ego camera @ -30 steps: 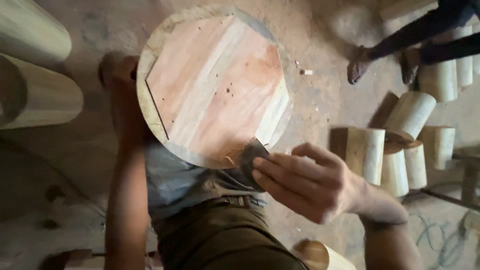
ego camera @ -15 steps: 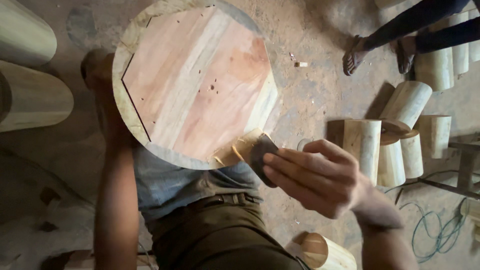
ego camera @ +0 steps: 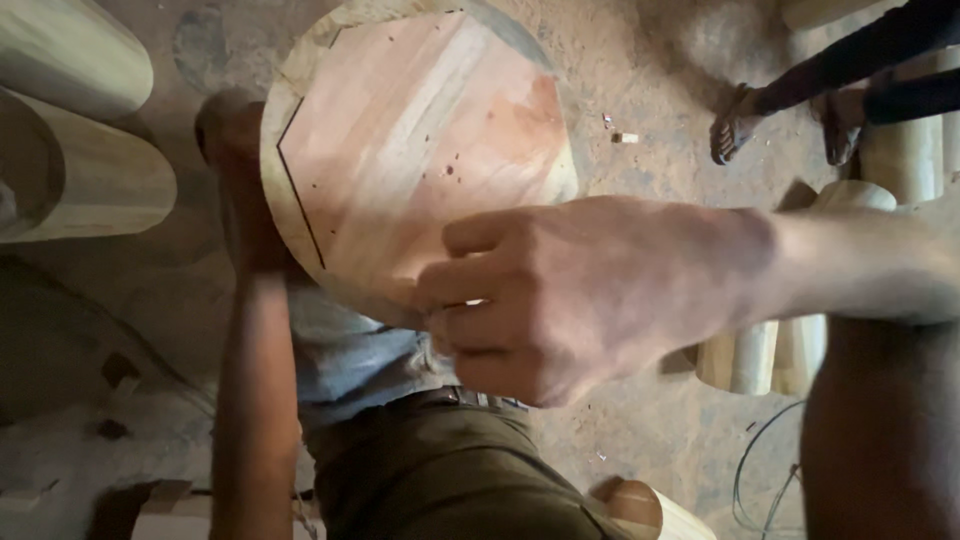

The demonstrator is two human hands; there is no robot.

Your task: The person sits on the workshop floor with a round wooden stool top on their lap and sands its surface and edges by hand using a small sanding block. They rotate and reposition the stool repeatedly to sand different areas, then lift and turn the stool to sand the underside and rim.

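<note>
Round wooden disc (ego camera: pixel 410 150) propped upright against lap. Left hand (ego camera: pixel 225 125) behind its far edge, grip hidden. Right hand (ego camera: pixel 560 295) curled shut at near rim, contents hidden; log (ego camera: pixel 90 180) beside.

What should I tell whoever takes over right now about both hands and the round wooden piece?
Left hand: mostly hidden behind the far-left edge of the round wooden disc, apparently steadying it.
Right hand: closed at the disc's near edge; whether it holds anything cannot be seen.
Disc: propped against the lap, face up, with a dark line drawn along its left side.
Done: the face looks smooth and pinkish.
Left: the pale outer rim beyond the line remains.
Nearby: cut wooden cylinders on the dusty floor; another person's sandalled feet stand top right.
</note>
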